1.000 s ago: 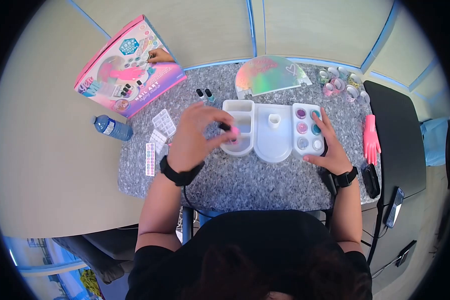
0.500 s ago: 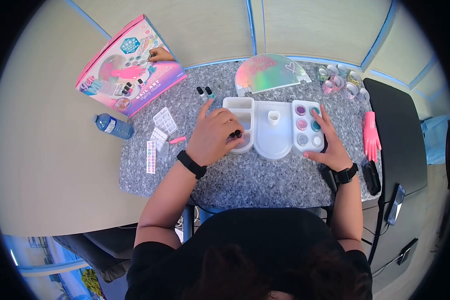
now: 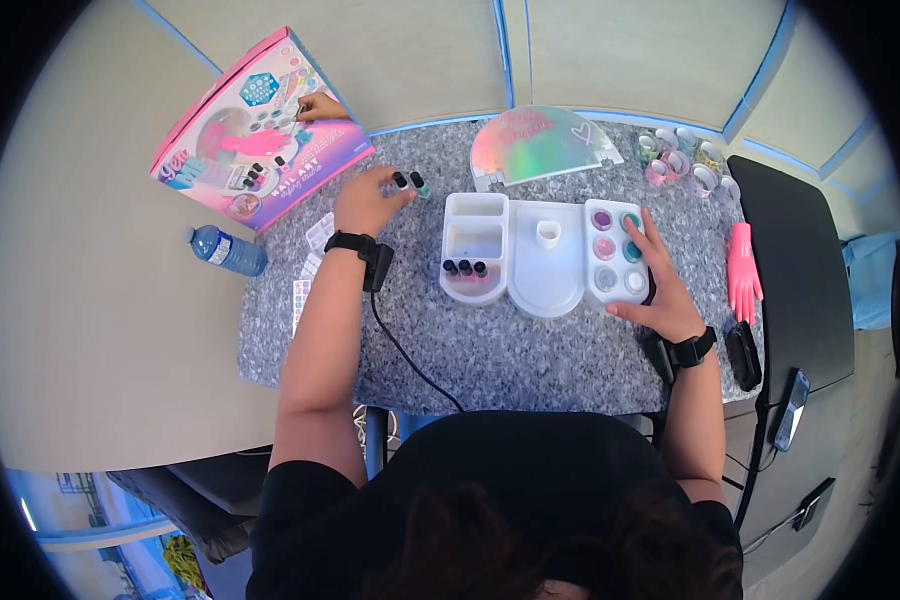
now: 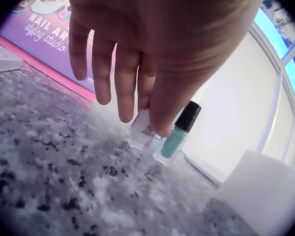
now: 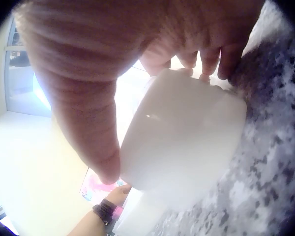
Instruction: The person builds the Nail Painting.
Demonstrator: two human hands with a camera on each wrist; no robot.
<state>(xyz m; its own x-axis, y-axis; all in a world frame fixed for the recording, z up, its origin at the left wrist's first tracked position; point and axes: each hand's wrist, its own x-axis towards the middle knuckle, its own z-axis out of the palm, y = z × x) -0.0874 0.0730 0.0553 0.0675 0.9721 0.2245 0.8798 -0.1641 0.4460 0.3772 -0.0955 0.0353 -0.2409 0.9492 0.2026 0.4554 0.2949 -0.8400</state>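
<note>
My left hand (image 3: 365, 205) is at the back left of the table, pinching a clear nail polish bottle (image 4: 140, 130) between thumb and forefinger; its cap is mostly hidden behind the thumb in the left wrist view. Right beside it stands a teal nail polish bottle (image 4: 173, 141) with a black cap. My right hand (image 3: 672, 295) holds the right end of a white organizer tray (image 3: 545, 280), thumb at the near edge and fingers over the far side. Three black-capped pink nail polish bottles (image 3: 465, 270) sit in the tray's near left compartment. Glitter pots (image 3: 603, 250) fill its right section.
A holographic half-round panel (image 3: 545, 150) stands behind the tray. The nail art box (image 3: 260, 140) and a water bottle (image 3: 228, 252) are at left, with sticker sheets (image 3: 301, 300) close by. To the right are several small containers (image 3: 680, 165) and a pink model hand (image 3: 741, 275).
My left hand set a pink nail polish bottle into the near left compartment, then moved back and left to the clear bottle. My right hand has stayed on the tray.
</note>
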